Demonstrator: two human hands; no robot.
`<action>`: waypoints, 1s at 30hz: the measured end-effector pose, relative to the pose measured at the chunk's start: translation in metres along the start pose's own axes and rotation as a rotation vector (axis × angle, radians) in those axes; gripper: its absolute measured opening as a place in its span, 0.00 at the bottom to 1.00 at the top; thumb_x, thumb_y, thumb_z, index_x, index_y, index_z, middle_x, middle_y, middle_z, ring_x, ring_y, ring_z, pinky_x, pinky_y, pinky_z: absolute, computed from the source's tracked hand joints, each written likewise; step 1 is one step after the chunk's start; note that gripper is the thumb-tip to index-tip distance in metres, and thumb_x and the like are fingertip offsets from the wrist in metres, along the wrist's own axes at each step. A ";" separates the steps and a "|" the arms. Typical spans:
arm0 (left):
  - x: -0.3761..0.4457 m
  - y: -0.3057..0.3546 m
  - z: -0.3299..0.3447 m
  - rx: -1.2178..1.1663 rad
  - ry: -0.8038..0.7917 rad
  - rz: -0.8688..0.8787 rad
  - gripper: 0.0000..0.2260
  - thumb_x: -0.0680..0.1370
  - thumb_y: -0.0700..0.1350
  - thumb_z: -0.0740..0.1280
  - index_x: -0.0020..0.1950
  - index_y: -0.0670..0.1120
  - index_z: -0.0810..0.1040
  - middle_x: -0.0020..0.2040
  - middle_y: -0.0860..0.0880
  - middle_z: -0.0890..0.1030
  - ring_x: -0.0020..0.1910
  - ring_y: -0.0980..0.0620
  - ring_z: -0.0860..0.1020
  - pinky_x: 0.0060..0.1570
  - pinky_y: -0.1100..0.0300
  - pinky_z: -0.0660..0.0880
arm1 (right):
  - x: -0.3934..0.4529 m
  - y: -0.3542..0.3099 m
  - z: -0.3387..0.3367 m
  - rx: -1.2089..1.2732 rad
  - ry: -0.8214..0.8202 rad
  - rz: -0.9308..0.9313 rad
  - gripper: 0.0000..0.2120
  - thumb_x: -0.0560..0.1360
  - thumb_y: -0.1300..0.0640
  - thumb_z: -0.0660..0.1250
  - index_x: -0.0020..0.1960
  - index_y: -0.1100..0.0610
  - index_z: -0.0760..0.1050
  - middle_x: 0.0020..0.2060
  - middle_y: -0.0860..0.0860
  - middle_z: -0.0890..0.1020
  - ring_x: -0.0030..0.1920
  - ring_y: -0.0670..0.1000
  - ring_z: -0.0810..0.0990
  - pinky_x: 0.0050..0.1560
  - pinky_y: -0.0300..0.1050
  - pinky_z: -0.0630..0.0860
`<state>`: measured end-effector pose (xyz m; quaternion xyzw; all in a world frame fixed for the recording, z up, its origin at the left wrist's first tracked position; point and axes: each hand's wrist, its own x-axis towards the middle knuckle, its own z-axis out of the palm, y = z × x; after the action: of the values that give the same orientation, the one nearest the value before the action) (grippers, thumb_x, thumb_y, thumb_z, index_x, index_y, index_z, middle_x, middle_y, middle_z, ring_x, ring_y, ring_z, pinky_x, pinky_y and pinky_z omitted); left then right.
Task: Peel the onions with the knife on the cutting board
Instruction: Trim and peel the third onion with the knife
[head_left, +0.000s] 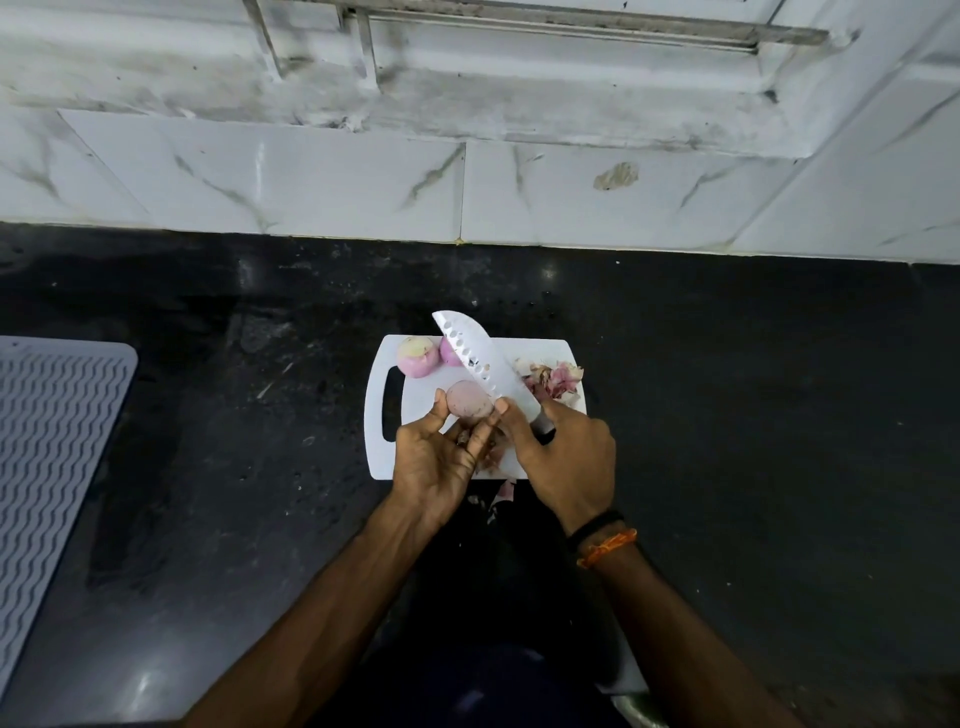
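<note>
- Where the two forearms reach in from the bottom edge, the right wrist wears a black band and an orange thread bracelet (607, 546).
- A loose scrap of onion skin (505, 489) lies on the black countertop (753, 415), just off the near edge of the white cutting board (410, 402).
- Left hand (434, 457) — fingers curled up round a peeled onion (470, 399), thumb on its left side, holding it above the board.
- Right hand (563, 457) grips the handle of the knife (480, 358); its thumb reaches forward to the onion's right side, beside the blade.
- Knife blade — white, with a row of dimples — slants up and to the left, lying against the held onion.
- Two more peeled onions sit at the board's far edge: one (417, 355) near the handle slot, another (451, 352) partly hidden behind the blade.
- A pile of pink peelings (553, 382) rests on the board's far right corner.
- A grey ribbed mat (57, 457) lies on the counter, well to the left.
- Marbled white wall tiles (311, 176) rise behind the counter.
</note>
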<state>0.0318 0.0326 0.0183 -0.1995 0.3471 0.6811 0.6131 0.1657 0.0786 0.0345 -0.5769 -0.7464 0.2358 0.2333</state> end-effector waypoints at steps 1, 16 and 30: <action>-0.001 0.000 0.001 -0.009 -0.002 -0.006 0.19 0.79 0.45 0.68 0.65 0.33 0.76 0.62 0.33 0.78 0.63 0.37 0.79 0.51 0.51 0.83 | -0.002 -0.001 -0.001 0.007 -0.004 -0.015 0.25 0.76 0.32 0.63 0.32 0.51 0.72 0.25 0.45 0.76 0.26 0.44 0.75 0.29 0.41 0.69; 0.000 -0.001 0.000 -0.065 -0.051 -0.032 0.24 0.77 0.44 0.69 0.71 0.36 0.73 0.66 0.32 0.77 0.65 0.36 0.77 0.50 0.49 0.83 | 0.003 0.000 -0.004 0.028 -0.005 0.015 0.26 0.75 0.33 0.65 0.30 0.51 0.68 0.23 0.45 0.73 0.25 0.43 0.72 0.29 0.40 0.65; 0.002 0.000 -0.002 0.054 -0.080 0.051 0.21 0.75 0.41 0.69 0.67 0.37 0.75 0.67 0.36 0.77 0.66 0.39 0.76 0.60 0.48 0.79 | 0.005 -0.002 -0.007 0.022 -0.003 0.016 0.24 0.75 0.34 0.66 0.31 0.49 0.67 0.23 0.43 0.71 0.25 0.43 0.71 0.28 0.37 0.62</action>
<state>0.0314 0.0324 0.0154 -0.1468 0.3455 0.6943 0.6140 0.1672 0.0832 0.0418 -0.5799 -0.7395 0.2468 0.2366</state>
